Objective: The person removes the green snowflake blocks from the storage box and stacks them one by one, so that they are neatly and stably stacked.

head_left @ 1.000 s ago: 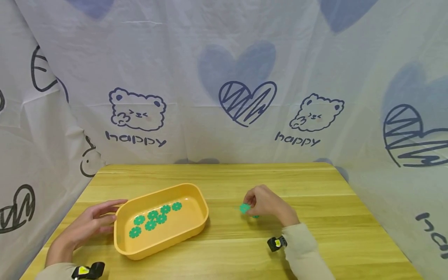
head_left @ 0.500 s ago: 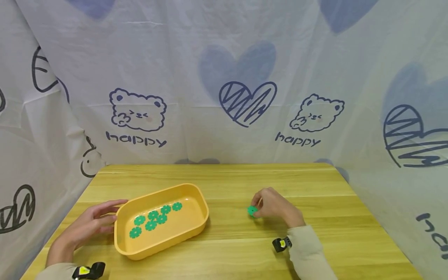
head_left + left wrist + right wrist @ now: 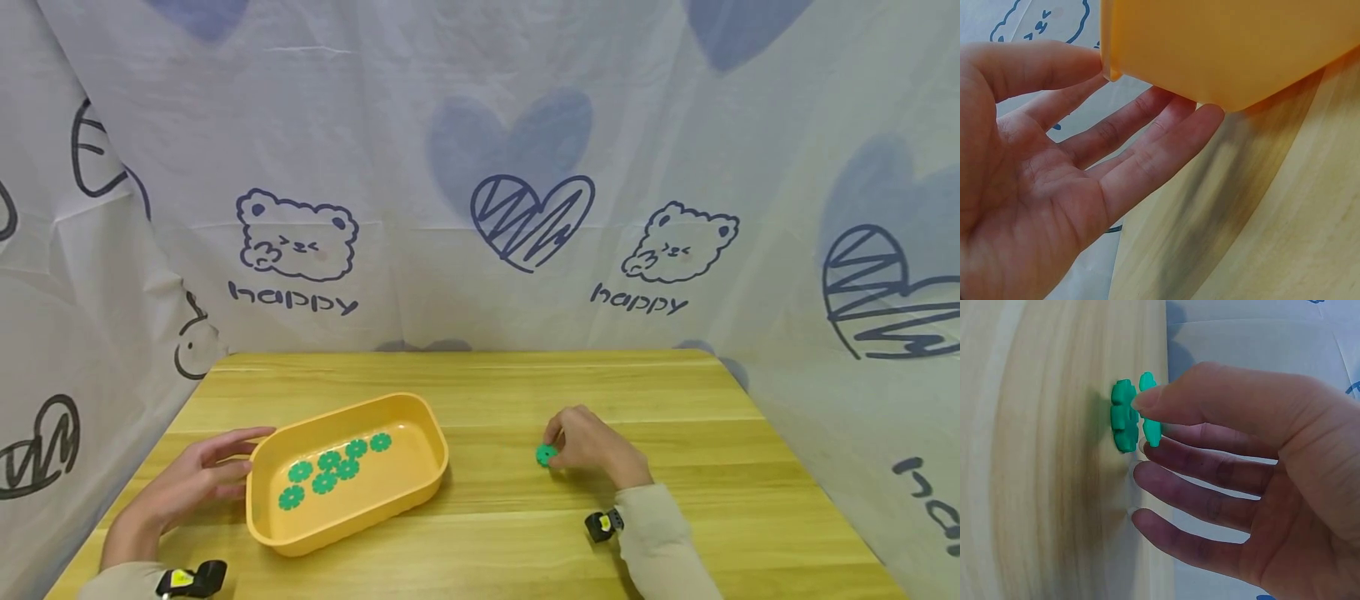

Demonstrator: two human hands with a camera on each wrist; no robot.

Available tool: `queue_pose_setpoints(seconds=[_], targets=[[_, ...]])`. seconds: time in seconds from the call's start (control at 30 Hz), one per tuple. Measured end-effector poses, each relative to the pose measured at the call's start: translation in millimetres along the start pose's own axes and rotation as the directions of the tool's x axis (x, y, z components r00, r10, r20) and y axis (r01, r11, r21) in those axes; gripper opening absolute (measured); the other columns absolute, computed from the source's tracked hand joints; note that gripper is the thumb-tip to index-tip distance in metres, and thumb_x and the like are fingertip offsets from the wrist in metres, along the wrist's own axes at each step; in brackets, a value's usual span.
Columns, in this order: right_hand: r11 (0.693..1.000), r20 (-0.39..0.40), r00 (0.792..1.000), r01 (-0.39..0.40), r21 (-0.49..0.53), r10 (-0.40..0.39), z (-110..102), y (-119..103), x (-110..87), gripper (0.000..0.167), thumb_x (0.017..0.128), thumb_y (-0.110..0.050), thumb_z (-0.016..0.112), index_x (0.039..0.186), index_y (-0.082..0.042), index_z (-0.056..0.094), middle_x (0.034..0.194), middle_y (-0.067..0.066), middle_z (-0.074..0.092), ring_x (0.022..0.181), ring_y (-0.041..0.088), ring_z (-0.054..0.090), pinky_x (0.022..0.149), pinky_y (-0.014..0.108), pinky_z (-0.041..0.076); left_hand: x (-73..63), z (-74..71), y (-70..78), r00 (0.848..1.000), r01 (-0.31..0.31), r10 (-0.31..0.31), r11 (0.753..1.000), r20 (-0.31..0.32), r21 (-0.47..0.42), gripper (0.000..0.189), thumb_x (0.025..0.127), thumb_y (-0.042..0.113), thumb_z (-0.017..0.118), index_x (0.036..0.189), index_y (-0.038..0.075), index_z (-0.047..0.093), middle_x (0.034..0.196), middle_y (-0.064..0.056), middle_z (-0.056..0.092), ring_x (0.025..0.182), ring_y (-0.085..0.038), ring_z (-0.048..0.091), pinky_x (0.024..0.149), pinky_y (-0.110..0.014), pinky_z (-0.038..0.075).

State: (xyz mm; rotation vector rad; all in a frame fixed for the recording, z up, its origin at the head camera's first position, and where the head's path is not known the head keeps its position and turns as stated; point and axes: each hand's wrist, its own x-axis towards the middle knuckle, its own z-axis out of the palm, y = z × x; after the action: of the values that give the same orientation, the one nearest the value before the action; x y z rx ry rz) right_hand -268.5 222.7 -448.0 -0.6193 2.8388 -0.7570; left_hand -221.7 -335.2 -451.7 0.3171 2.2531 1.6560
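Where printed cloth [image 3: 480, 167] walls it, wooden table [image 3: 495, 533] bears yellow tray [image 3: 420, 483].

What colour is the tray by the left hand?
Yellow-orange tray, plain all over; the head view shows it best.

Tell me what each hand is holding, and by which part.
The right hand pinches a green flower piece by its edge, thumb and forefinger, above another piece. The left hand holds nothing; its straight fingers touch the yellow tray.
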Motion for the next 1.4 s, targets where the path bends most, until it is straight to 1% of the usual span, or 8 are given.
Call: queue_pose_setpoints(seconds=[0.1,0.23,0.47,0.67,0.9,1.07,1.4], targets=[[1.0,0.002,1.0,0.008,-0.005,-0.008,1.4,1.3,0.2,0.016,0.079,-0.005,0.087,0.091,-0.005,0.078,0.092,0.004,0.074,0.079,0.012,0.065,0.073,0.029,0.061,0.1,0.0,0.5,1.0,0.002,-0.002,1.0,-0.006,0.003,0.061,0.104,0.017,0.061,0.157,0.001,0.037,0.128,0.025,0.063,0.112,-0.001,0.067,0.091,-0.037,0.064],[1.0,0.003,1.0,0.013,-0.017,-0.013,2.3,2.5,0.6,0.014,0.079,-0.006,0.087,0.091,-0.006,0.079,0.091,0.003,0.074,0.079,0.011,0.065,0.073,0.028,0.061,0.4,0.4,1.2,1.0,0.017,-0.017,1.0,-0.019,0.006,0.061,0.104,0.019,0.061,0.157,0.002,0.037,0.13,0.025,0.062,0.112,0.0,0.067,0.091,-0.038,0.064],[1.0,0.007,1.0,0.001,-0.019,-0.001,4.0,2.6,0.8,0.012,0.081,-0.006,0.086,0.089,-0.007,0.078,0.091,0.002,0.074,0.08,0.011,0.064,0.074,0.029,0.061,-0.4,0.5,0.6,1.0,0.008,-0.008,1.0,-0.008,0.0,0.061,0.104,0.017,0.06,0.157,0.001,0.037,0.127,0.029,0.062,0.113,0.0,0.067,0.091,-0.037,0.064],[1.0,0.006,1.0,-0.004,-0.007,0.004,4.0,1.9,1.1,0.013,0.079,-0.005,0.087,0.089,-0.008,0.078,0.09,0.001,0.073,0.079,0.011,0.063,0.073,0.029,0.06,-0.5,1.1,0.4,1.0,0.017,-0.017,1.0,-0.02,0.007,0.062,0.104,0.018,0.061,0.157,0.001,0.036,0.128,0.027,0.061,0.112,0.0,0.067,0.091,-0.038,0.064],[1.0,0.009,1.0,0.007,-0.014,-0.007,4.6,2.3,2.3,0.013,0.079,-0.005,0.087,0.087,-0.008,0.078,0.088,0.0,0.073,0.077,0.01,0.062,0.071,0.027,0.059,-1.0,1.6,-0.3,1.0,0.01,-0.01,1.0,-0.019,0.007,0.061,0.104,0.017,0.061,0.157,0.001,0.036,0.126,0.03,0.062,0.113,0.0,0.067,0.091,-0.037,0.064],[1.0,0.007,1.0,0.005,-0.02,-0.004,5.7,2.8,2.7,0.014,0.078,-0.004,0.087,0.088,-0.008,0.078,0.087,0.0,0.073,0.076,0.011,0.061,0.07,0.027,0.058,-0.6,1.6,-0.4,1.0,0.018,-0.018,1.0,-0.025,0.01,0.061,0.104,0.018,0.061,0.157,0.001,0.037,0.127,0.028,0.061,0.112,0.001,0.067,0.091,-0.037,0.064],[1.0,0.005,1.0,0.005,-0.025,-0.005,4.9,2.9,3.5,0.014,0.078,-0.003,0.087,0.088,-0.008,0.078,0.087,0.001,0.073,0.075,0.01,0.061,0.069,0.026,0.057,-0.5,0.4,-0.2,1.0,0.002,-0.002,1.0,-0.015,-0.002,0.06,0.104,0.017,0.06,0.157,0.001,0.037,0.127,0.028,0.062,0.113,0.0,0.067,0.091,-0.036,0.064]])
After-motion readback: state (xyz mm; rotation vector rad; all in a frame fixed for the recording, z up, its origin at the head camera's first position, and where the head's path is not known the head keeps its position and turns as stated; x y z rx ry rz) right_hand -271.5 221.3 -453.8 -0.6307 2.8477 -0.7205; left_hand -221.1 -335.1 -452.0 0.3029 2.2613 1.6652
